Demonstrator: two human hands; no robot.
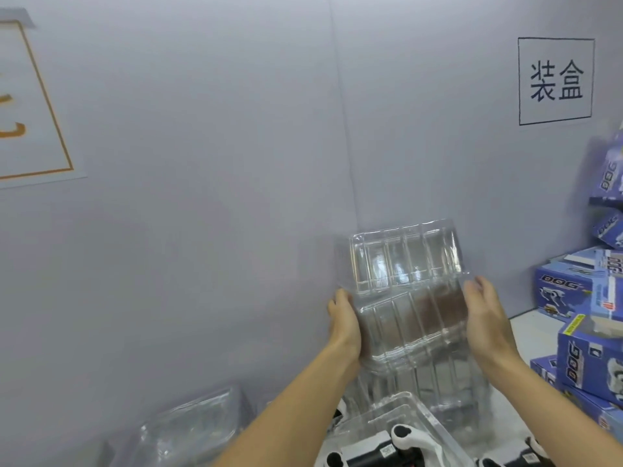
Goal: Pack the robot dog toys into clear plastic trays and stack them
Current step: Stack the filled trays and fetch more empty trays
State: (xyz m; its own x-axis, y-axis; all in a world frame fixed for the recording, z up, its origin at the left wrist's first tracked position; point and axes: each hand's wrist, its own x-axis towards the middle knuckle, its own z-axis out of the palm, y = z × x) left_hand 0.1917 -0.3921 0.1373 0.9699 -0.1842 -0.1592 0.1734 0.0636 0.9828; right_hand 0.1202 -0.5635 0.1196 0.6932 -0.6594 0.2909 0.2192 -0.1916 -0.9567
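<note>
Gripping a clear tray stack from both sides, left hand and right hand.

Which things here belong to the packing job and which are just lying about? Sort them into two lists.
Part of the job:
- stack of clear trays, held between the left hand and right hand
- robot dog toy under a clear tray

Lying about:
- blue DOG boxes
- wall sign
- clear bag at lower left
</note>
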